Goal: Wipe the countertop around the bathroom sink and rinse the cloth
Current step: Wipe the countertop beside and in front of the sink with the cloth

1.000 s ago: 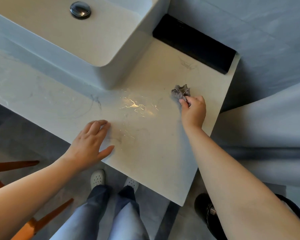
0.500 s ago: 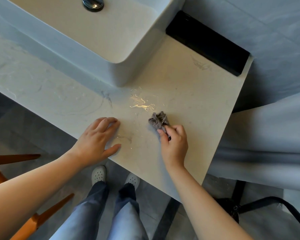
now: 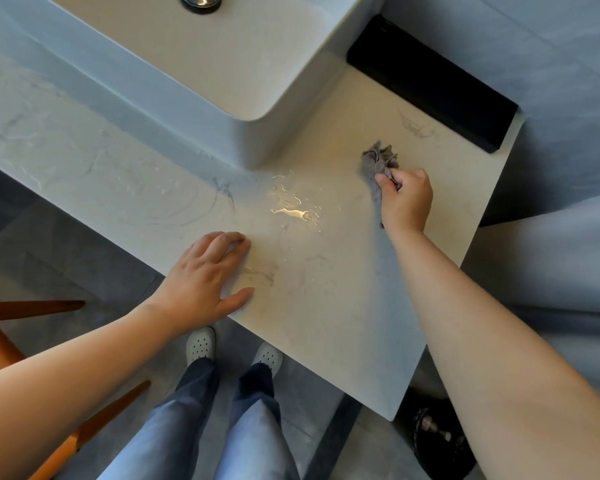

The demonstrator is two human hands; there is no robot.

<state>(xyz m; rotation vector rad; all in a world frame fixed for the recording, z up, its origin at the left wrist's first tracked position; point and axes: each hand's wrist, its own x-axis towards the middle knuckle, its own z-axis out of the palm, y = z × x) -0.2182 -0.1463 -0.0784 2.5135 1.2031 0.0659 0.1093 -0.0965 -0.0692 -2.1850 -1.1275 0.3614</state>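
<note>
1. My right hand (image 3: 405, 199) has a clenched grip on the grey cloth (image 3: 378, 161), which is bunched up and pressed on the bench (image 3: 343, 306), to the right of the sink (image 3: 257, 140).
2. My left hand (image 3: 205, 278) lies flat on the front edge of the bench, fingers spread, grip released and holding nothing.
3. Between my two hands a small wet patch (image 3: 291, 211) shines on the surface.
4. A black box (image 3: 430, 81) lies along the wall behind the cloth.
</note>
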